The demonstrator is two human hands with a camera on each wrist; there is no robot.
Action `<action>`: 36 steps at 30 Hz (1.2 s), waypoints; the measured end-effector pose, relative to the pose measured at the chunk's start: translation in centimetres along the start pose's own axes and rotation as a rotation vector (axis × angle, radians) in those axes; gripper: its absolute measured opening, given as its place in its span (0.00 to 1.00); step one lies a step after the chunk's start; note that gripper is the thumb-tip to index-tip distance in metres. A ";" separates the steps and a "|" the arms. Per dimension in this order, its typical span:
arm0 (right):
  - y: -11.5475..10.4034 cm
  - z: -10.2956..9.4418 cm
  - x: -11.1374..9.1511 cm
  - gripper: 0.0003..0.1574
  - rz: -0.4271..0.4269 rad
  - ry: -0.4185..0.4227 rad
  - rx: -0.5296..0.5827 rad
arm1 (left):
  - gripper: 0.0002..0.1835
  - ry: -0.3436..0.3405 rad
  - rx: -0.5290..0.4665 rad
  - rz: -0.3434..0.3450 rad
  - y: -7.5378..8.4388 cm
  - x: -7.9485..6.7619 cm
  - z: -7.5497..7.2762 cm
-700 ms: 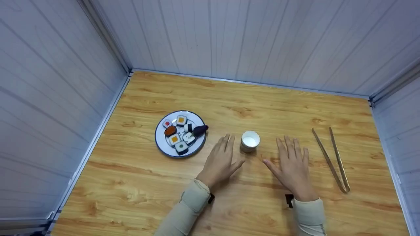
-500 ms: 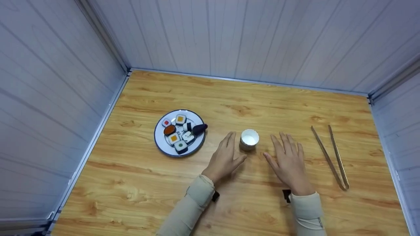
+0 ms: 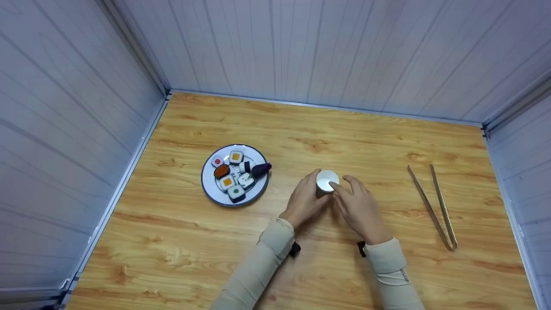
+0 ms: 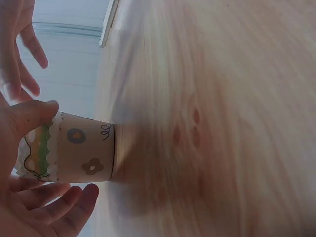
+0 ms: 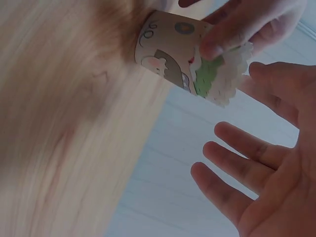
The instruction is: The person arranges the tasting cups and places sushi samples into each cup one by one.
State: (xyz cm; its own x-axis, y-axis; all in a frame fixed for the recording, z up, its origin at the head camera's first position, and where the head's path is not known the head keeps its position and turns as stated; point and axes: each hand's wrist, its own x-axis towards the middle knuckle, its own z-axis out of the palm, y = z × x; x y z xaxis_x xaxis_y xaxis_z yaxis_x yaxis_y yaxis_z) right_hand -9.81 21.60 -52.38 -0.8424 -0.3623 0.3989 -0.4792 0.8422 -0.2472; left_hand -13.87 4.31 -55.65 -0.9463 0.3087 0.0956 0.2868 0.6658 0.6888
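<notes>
A small paper cup with a white inside stands upright on the wooden table. Its printed side and scalloped rim show in the left wrist view. My left hand grips the cup from the left, thumb on the near side near the rim, fingers round the far side. On the other side, my right hand has its fingers spread and loosely bent, one fingertip over the cup's rim in the head view. In the right wrist view, the right hand's other fingers are apart from the cup.
A blue-rimmed white plate on the left bears several toy sushi pieces and a dark purple eggplant-shaped piece. Metal tongs lie spread on the right. Pale panelled walls border the table at the back and sides.
Both hands have moved inward to the cup. The left hand has taken hold of it, and the right has brought a fingertip over its rim. Plate and tongs have stayed put.
</notes>
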 end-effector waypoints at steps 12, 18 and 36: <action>-1.7 0.3 -1.3 0.10 -0.089 0.030 0.003 | 0.33 0.012 -0.026 0.073 -0.1 -2.5 -1.1; -3.0 0.1 -2.5 0.06 -0.189 0.070 -0.021 | 0.34 -0.028 -0.033 0.084 -0.2 -5.1 -2.0; -4.7 0.4 -3.4 0.04 -0.294 0.083 -0.028 | 0.34 -0.024 -0.080 0.092 -0.7 -8.1 -2.2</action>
State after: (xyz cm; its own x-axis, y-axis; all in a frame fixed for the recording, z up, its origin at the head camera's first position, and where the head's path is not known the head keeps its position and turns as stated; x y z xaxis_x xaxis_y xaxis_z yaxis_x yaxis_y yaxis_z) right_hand -4.76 18.71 -52.94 -0.6447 -0.5595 0.5209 -0.6918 0.7169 -0.0863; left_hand -6.74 -0.15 -55.27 -0.9125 0.3825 0.1447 0.3584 0.5775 0.7335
